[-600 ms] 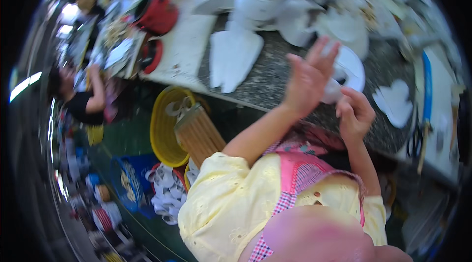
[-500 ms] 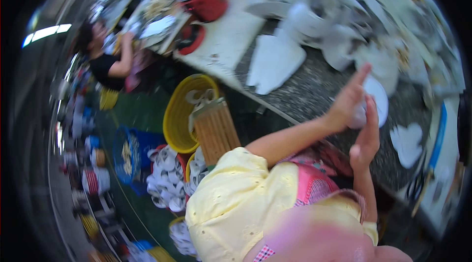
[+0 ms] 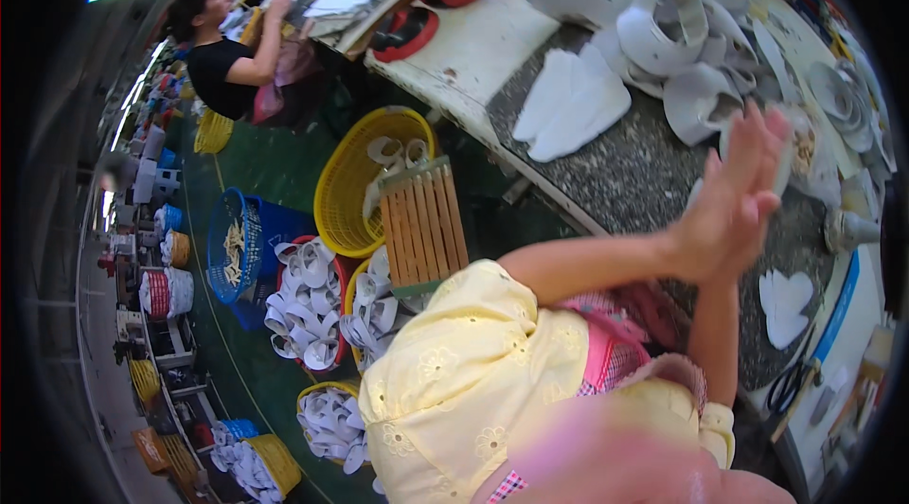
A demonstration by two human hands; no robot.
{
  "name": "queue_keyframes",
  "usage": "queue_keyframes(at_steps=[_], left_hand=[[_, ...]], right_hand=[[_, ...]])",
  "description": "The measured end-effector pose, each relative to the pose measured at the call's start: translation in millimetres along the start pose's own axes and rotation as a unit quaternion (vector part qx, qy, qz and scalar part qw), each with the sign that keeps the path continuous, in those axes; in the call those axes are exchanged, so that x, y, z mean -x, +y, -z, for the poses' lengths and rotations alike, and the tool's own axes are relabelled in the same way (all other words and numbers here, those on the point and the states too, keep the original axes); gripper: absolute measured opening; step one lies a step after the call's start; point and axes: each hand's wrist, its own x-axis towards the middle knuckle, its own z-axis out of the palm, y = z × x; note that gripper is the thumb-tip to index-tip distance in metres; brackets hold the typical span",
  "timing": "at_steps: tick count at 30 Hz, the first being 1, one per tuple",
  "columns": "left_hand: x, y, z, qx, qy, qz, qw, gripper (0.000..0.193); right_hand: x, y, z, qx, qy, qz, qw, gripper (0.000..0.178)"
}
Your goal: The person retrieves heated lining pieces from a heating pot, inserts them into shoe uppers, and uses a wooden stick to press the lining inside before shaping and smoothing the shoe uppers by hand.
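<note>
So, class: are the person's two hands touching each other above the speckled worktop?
Touching. The head view shows the left hand pressed flat against the right hand, no gap between them, above the worktop.

The left hand point(image 3: 724, 211) is covering most of the right hand point(image 3: 757, 173), so whether anything lies between the palms cannot be told. A blurred pink shape point(image 3: 615, 457) is filling the near edge. The pair of black-handled scissors point(image 3: 788, 386) is lying partly hidden at the near right.

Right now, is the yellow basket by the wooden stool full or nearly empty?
Nearly empty: the yellow basket holds only a few white curved pieces, and its bare mesh bottom shows.
</note>
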Motion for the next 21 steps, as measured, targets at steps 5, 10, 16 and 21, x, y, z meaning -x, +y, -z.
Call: queue_keyframes(at_steps=[5,10,16,21], left_hand=[[-33,-22,70,0.224,0.042,-0.045,0.973,0.061],[25,-18,222,-0.483,0.243,-0.088,0.836,0.039],[90,-17,222,-0.614,-0.139,0.006,0.777,0.047],[95,-46,249,-0.488,-0.146,-0.046,0.860,0.033]], right_hand=[[57,33,14,0.380,-0.350,0.197,0.833,0.047],[79,46,43,0.352,-0.259,-0.086,0.895,0.018],[24,71,11,0.566,-0.321,0.211,0.730,0.030],[12,118,0,0.520,-0.386,0.186,0.739,0.036]])
